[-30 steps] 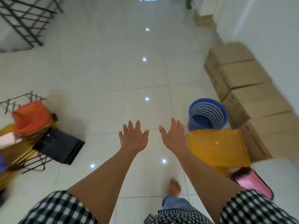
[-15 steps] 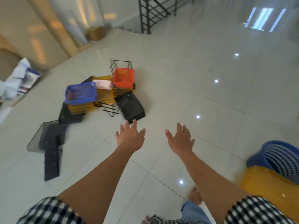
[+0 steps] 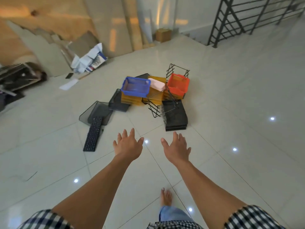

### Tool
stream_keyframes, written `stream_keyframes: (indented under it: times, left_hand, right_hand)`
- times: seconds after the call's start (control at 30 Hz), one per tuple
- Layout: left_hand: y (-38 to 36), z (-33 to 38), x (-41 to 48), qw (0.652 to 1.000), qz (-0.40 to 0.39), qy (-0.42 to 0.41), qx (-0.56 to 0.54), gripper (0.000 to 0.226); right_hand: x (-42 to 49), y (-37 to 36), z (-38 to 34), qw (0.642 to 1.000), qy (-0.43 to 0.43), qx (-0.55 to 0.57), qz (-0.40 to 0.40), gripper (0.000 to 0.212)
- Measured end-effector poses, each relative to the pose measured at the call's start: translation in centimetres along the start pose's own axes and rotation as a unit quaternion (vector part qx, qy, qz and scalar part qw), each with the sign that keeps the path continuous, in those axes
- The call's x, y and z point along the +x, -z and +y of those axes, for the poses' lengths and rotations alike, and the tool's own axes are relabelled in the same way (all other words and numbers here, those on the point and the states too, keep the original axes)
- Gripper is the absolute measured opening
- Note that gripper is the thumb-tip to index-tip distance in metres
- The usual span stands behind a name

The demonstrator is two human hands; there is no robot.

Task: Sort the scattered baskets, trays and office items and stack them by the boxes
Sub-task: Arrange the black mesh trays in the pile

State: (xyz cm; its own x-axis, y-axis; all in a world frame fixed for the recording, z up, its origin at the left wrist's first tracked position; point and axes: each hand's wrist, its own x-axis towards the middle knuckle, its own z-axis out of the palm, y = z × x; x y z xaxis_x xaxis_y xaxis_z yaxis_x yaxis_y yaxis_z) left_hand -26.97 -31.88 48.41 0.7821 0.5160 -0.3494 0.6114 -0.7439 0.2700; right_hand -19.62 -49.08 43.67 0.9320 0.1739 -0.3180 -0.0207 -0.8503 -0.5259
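Bare foot on the tiled floor, between two outstretched forearms. Left hand and right hand: both empty, palms down, fingers straight and spread, side by side above the floor and short of the pile. Black keyboard, left of the left hand: long axis runs away from the viewer, far end touching a black mesh tray. Stack of black trays, beyond the right hand: long axis likewise points away. Behind these, a blue basket sits open side up on yellow trays, beside a pink item and an orange basket against a wire rack. Farthest: crumpled papers, cardboard box, railing.
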Motion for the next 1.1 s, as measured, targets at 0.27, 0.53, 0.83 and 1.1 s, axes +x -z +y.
stream_keyframes:
  times: [0.27, 0.53, 0.83, 1.1]
  left_hand:
    - [1.8, -1.4, 7.0, 0.999, 0.005, 0.054, -0.001, 0.070]
    - [3.1, 2.9, 16.0, 0.997, -0.008, 0.073, -0.017, 0.069]
    - [4.6, 6.1, 26.6, 0.998, -0.020, 0.061, -0.006, 0.070]
    - [6.8, 7.9, 40.1, 0.999, -0.049, 0.005, 0.012, 0.070]
  right_hand:
    - [8.0, -2.2, -4.1, 0.999, 0.020, -0.009, -0.028, 0.078]
    - [18.8, 0.2, -6.3, 0.999, 0.026, -0.017, -0.041, 0.077]
    - [28.6, 1.4, -9.1, 0.999, 0.010, -0.004, -0.032, 0.076]
    - [38.0, 0.8, -12.0, 0.997, -0.071, 0.006, -0.010, 0.077]
